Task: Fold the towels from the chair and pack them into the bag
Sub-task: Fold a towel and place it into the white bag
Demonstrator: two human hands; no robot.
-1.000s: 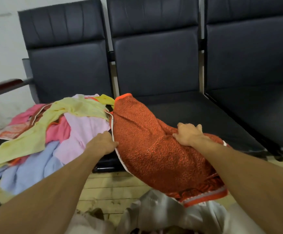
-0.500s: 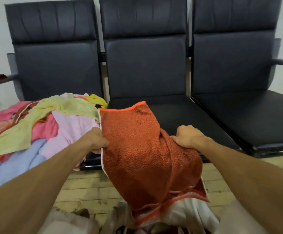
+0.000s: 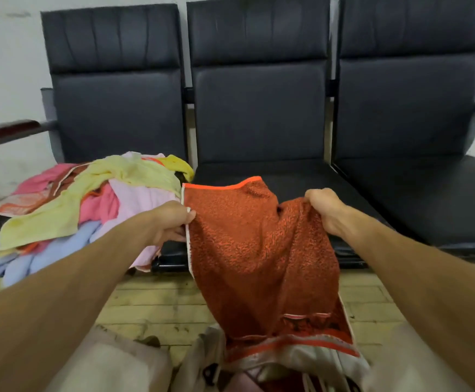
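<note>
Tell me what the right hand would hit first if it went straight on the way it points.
Past the orange towel it grips, the right hand would likely meet the middle chair's seat; depth is unclear.

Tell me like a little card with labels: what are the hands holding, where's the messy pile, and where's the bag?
left hand: grips the orange towel at its left edge
right hand: grips the towel's bunched right side
towel end: hangs over the bag
pile of towels: unfolded, on the left chair
</note>
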